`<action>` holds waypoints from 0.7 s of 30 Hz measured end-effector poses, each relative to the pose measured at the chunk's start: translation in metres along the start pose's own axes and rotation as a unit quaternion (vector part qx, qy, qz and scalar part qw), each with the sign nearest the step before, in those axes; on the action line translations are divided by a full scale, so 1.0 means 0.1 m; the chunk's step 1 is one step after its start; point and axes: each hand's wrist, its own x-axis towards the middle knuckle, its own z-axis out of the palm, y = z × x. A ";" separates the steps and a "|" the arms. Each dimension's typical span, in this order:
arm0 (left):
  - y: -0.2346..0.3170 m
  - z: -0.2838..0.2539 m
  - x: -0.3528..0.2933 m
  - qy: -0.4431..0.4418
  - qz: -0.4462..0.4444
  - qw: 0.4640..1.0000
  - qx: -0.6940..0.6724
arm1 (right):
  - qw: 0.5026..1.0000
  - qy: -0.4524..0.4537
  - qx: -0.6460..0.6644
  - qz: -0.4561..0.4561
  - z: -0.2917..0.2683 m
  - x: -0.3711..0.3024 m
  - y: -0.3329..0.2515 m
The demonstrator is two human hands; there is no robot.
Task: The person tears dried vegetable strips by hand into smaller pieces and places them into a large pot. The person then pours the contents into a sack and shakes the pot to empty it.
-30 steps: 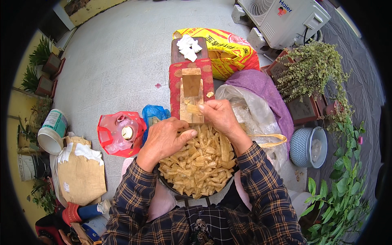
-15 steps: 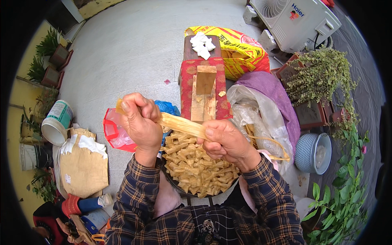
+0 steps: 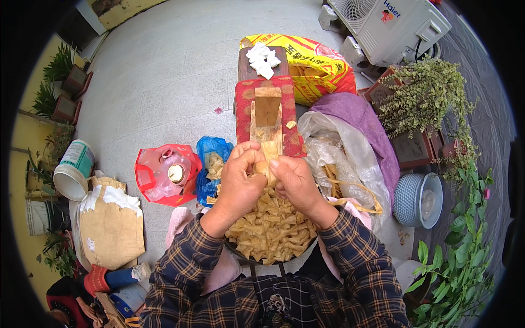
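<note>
Both hands meet above a round basin (image 3: 240,252) heaped with pale yellow folded strips (image 3: 270,229). The left hand (image 3: 239,183) and the right hand (image 3: 295,183) are curled with fingertips pressed together, pinching one tan strip (image 3: 268,163) between them, just over the far rim of the basin and right at the near end of a wooden block (image 3: 267,112). That block lies lengthwise on a red patterned cloth (image 3: 243,109) covering a small stool.

Packages on the concrete floor (image 3: 153,71): a yellow sack with red printing (image 3: 320,63) lies beyond the stool, touching its far right corner, with white crumpled scraps (image 3: 261,57) on the bare stool top beside it. Left of the basin, a red plastic bag (image 3: 161,175) stands open with a round tin lid showing inside, and a blue plastic bag (image 3: 210,156) sits between it and the stool. Farther left lies a flat brown paper bag (image 3: 112,229) with a white wad on its top edge, and beyond it a white bucket with a green label (image 3: 74,167) on its side.

Right of the hands, a clear plastic sheet (image 3: 339,147) holding more yellow strips spreads over a purple cloth (image 3: 361,117). A blue woven basket (image 3: 410,199) stands near potted plants (image 3: 432,101), and a white air-conditioner unit (image 3: 391,24) sits at the far right.
</note>
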 end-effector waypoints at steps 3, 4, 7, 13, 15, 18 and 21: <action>0.08 0.02 -0.01 0.091 0.244 0.951 0.167 | 0.946 -0.051 0.256 0.192 -0.01 -0.03 -0.10; 0.08 0.01 -0.01 0.069 0.244 0.955 0.157 | 0.929 -0.070 0.287 0.223 -0.03 -0.03 -0.07; 0.06 -0.07 -0.04 0.004 0.244 0.962 0.123 | 0.938 -0.151 0.231 0.210 -0.16 0.01 -0.06; -0.02 -0.10 -0.02 -0.041 -0.020 0.997 -0.063 | 0.996 -0.073 -0.051 -0.017 -0.14 -0.01 -0.18; 0.01 -0.12 -0.01 -0.053 -0.086 0.988 -0.118 | 0.995 -0.096 -0.027 0.020 -0.16 0.01 -0.23; -0.05 -0.12 0.02 -0.012 0.076 0.996 0.038 | 0.975 -0.155 0.125 0.103 -0.26 0.03 -0.20; 0.02 -0.10 0.01 0.023 -0.016 0.998 0.057 | 0.934 -0.201 0.270 0.124 -0.28 -0.01 -0.17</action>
